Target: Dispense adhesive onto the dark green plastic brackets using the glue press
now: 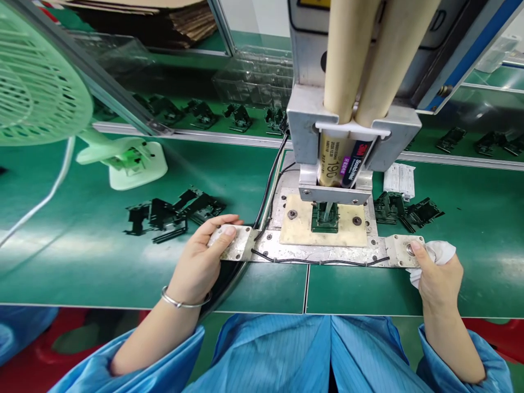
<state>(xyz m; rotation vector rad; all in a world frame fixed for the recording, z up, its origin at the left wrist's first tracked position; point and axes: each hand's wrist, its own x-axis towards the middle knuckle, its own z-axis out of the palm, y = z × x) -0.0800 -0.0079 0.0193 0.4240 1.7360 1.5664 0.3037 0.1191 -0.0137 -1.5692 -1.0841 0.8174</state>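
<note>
My left hand is closed around the left metal button block, its thumb on top. At the other end, my right hand has its thumb on the round button of the right button block. A crumpled white wipe is held in that same hand. Between them, a dark plastic part sits on the cream fixture plate. The nozzle of a glue dispenser comes down onto it. Above is a two-barrel adhesive cartridge in a metal holder.
Black plastic parts lie in a pile at left and another at right, beside small white packs. A green fan stands at left. Black cables run past the fixture. Several more parts line the rear shelf.
</note>
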